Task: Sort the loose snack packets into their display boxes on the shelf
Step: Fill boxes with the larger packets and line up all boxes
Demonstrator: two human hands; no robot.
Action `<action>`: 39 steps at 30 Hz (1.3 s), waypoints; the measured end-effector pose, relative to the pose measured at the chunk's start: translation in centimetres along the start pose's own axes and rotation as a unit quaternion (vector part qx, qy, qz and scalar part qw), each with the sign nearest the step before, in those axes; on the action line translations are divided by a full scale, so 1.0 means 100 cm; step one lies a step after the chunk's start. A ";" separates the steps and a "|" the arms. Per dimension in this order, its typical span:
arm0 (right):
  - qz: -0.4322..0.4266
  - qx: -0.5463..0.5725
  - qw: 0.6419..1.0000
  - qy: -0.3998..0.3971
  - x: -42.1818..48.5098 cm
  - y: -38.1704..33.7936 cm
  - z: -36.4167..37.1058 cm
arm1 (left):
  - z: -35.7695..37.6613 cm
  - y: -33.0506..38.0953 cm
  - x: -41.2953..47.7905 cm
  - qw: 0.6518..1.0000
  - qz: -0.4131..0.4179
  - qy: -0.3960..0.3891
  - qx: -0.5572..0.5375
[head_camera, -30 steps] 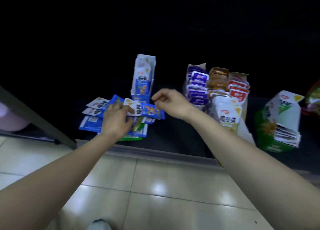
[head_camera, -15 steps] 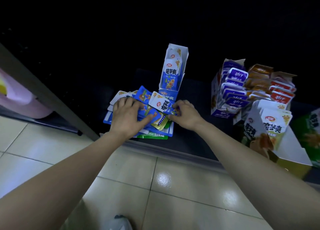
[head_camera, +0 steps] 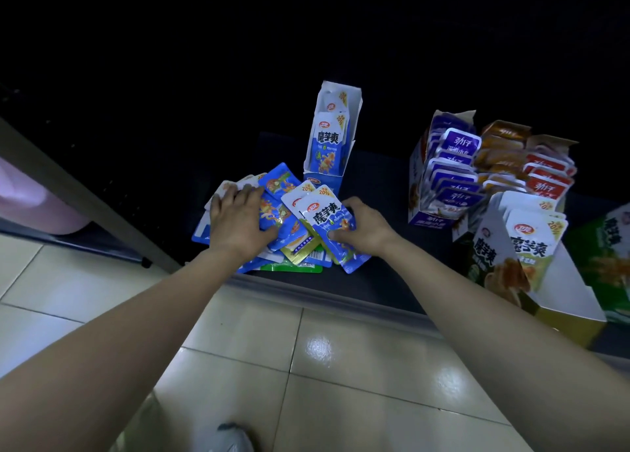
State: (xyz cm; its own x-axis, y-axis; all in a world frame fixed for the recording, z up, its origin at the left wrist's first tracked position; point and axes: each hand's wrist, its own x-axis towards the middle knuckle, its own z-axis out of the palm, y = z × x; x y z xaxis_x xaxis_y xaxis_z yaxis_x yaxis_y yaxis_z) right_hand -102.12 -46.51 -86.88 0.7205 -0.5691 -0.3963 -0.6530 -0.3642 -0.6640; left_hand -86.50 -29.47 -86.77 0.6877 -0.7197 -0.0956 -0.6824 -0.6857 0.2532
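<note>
nearest me is the tiled floor point(head_camera: 238, 342), then the dark shelf point(head_camera: 381, 182). my left hand point(head_camera: 238, 225) lies flat on the pile of loose packets point(head_camera: 278, 187), fingers straight and spread, pressing it down. just right of those fingers, my right hand point(head_camera: 366, 228) pinches the top blue packet point(head_camera: 327, 218), thumb on its printed face and the other fingers curled behind. i cannot tell whether a second packet is caught in the pinch. the packet's long axis runs away from me, top edge leaning slightly left. the blue display box point(head_camera: 332, 138) stands upright just beyond my right fingertips, a little to their left, open front facing me, with matching packets inside. the right hand is the nearer one. judgement: lift clear of the pile, then carry forward. well right of my right hand stand the purple box point(head_camera: 443, 182) and the red box point(head_camera: 549, 175). beyond them the shelf is too dark to read.
</note>
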 end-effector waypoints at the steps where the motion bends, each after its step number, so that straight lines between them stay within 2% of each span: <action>1: 0.011 0.027 1.000 -0.010 -0.003 -0.001 -0.001 | 0.000 0.002 0.001 1.000 -0.007 -0.004 0.019; 4: 0.051 0.074 0.995 -0.033 -0.007 -0.002 -0.005 | 0.000 0.005 -0.001 0.995 -0.016 0.003 0.099; 6: 0.060 0.113 0.991 -0.048 -0.009 0.000 -0.010 | 0.002 0.007 -0.003 0.994 -0.013 0.019 0.111; 9: 0.062 0.177 0.982 -0.035 -0.014 0.008 -0.020 | 0.004 0.011 -0.005 0.996 -0.009 0.023 0.083; 12: 0.061 0.243 0.968 -0.029 -0.021 0.015 -0.028 | 0.000 0.009 -0.004 0.999 -0.030 0.032 -0.016; 14: 0.060 0.277 0.959 -0.029 -0.024 0.019 -0.032 | -0.003 0.009 -0.005 0.997 -0.055 0.006 -0.048; 17: 0.080 0.318 0.944 -0.029 -0.026 0.020 -0.035 | -0.005 0.009 -0.009 0.997 -0.064 -0.032 -0.027; 18: 0.088 0.334 0.938 -0.032 -0.027 0.019 -0.036 | -0.006 0.009 -0.009 0.995 -0.060 -0.030 -0.069; 20: 0.097 0.365 0.925 -0.041 -0.028 0.016 -0.038 | -0.007 0.008 -0.010 0.966 -0.059 -0.027 -0.249; 22: 0.095 0.402 0.909 -0.061 -0.029 0.011 -0.039 | -0.011 0.011 -0.010 0.906 -0.093 -0.019 -0.413; 24: 0.090 0.448 0.885 -0.089 -0.032 0.005 -0.039 | -0.012 0.015 -0.010 0.839 -0.154 -0.022 -0.522; 26: 0.086 0.486 0.861 -0.121 -0.035 0.000 -0.040 | -0.011 0.022 -0.009 0.791 -0.208 -0.031 -0.574; 31: 0.070 0.518 0.827 -0.209 -0.047 -0.009 -0.037 | -0.011 0.045 -0.009 0.729 -0.230 -0.036 -0.643; 34: 0.058 0.473 0.849 -0.228 -0.046 -0.002 -0.031 | -0.010 0.060 -0.010 0.704 -0.237 -0.040 -0.669; 39: 0.050 0.429 0.884 -0.176 -0.046 0.013 -0.036 | -0.008 0.077 -0.013 0.701 -0.221 -0.118 -0.668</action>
State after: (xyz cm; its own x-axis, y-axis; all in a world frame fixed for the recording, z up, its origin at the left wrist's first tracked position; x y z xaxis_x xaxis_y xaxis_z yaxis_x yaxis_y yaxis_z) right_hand -107.12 -47.03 -83.61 0.7957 -0.2468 -0.5532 -0.4088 0.4551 -0.7911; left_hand -92.45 -33.68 -83.94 0.5904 -0.5757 -0.5657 0.5340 -0.2469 0.8086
